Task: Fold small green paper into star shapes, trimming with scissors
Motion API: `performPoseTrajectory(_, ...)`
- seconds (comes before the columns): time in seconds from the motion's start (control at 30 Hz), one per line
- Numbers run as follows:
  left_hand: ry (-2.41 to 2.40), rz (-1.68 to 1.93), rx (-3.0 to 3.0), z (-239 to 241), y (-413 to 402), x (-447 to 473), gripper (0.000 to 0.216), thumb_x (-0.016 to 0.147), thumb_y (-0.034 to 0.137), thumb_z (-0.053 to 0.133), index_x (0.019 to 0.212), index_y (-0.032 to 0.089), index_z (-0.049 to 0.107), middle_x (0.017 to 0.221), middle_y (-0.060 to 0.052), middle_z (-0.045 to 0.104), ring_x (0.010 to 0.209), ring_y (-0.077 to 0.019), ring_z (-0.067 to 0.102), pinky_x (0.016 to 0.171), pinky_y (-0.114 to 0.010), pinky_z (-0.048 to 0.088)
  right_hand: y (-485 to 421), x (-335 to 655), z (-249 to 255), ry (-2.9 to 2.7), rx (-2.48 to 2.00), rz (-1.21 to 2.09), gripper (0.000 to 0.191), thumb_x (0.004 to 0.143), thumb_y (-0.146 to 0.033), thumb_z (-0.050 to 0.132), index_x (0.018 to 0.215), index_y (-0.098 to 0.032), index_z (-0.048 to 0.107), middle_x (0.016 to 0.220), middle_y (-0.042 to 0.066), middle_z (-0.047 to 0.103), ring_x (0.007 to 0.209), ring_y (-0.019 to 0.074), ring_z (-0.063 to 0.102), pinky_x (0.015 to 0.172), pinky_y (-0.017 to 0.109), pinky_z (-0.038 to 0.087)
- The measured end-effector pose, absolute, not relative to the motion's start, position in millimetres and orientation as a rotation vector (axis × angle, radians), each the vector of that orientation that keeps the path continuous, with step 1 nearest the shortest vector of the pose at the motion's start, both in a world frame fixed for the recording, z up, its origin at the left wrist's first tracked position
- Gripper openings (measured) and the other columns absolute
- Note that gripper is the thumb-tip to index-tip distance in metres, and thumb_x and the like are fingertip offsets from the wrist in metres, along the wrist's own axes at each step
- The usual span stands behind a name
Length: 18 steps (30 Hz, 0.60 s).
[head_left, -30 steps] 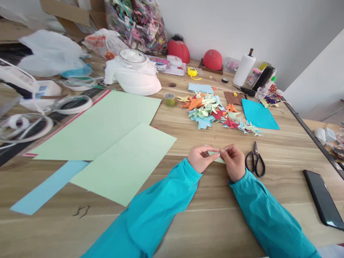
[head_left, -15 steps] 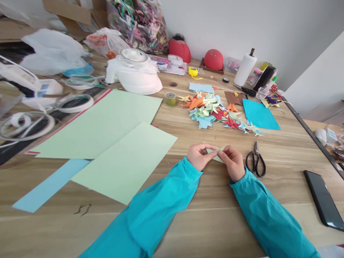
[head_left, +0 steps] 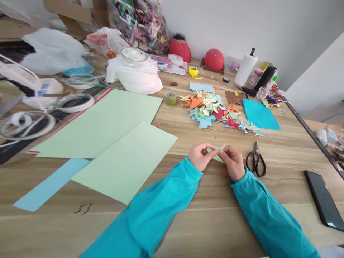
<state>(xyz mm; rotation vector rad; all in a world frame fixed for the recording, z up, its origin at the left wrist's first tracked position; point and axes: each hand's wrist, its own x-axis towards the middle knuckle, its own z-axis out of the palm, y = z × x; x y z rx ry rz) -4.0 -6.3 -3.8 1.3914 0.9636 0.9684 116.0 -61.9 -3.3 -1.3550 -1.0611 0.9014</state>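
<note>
A small folded piece of pale green paper (head_left: 219,157) is held just above the table between my two hands. My left hand (head_left: 201,156) pinches its left side with thumb and fingers. On the right side, my right hand (head_left: 232,161) grips it between thumb and forefinger, and a pointed tip of the paper sticks up between the hands. The fingers hide part of the folds. Black-handled scissors (head_left: 256,160) lie just right of my right hand. Beyond the hands is a heap of folded paper shapes (head_left: 209,107) in orange, green, blue and red.
Large pale green sheets (head_left: 126,161) and a blue strip (head_left: 51,184) lie at left. A thread spool (head_left: 171,98) stands left of the heap, a turquoise square (head_left: 261,114) right of it. A phone (head_left: 324,199) lies far right. Coiled white bands (head_left: 25,125) crowd the left edge.
Both hands stay in nearly the same place on the green paper. The right fingertips have shifted slightly, and more of the paper's upright tip shows between the hands.
</note>
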Motion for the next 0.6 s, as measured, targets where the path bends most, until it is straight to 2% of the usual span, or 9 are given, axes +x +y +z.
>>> performPoseTrajectory(0.37,0.95,0.994,1.431,-2.2,-7.7,-4.9,0.012,0.062,0.025,0.067,0.065,0.014,0.062,0.043,0.007,0.039,0.04,-0.0055,0.033,0.04,-0.02,0.027,-62.2,115.9,-6.9,-1.133,-1.396,0.913,0.029,0.077,-0.044,0.055,0.065,-0.017,0.048,0.056,-0.004,0.044,0.05,0.0087,0.039,0.046,0.022,0.033)
performPoseTrajectory(0.6,0.889,1.004,1.337,-1.7,-8.0,-5.1,0.014,0.064,0.027,0.064,0.068,0.014,0.062,0.045,0.005,0.042,0.042,-0.0066,0.036,0.042,-0.019,0.029,-62.2,115.5,-4.5,-1.085,-1.407,0.95,0.03,0.075,-0.047,0.055,0.07,-0.018,0.049,0.059,-0.003,0.048,0.052,0.0098,0.043,0.045,0.022,0.038)
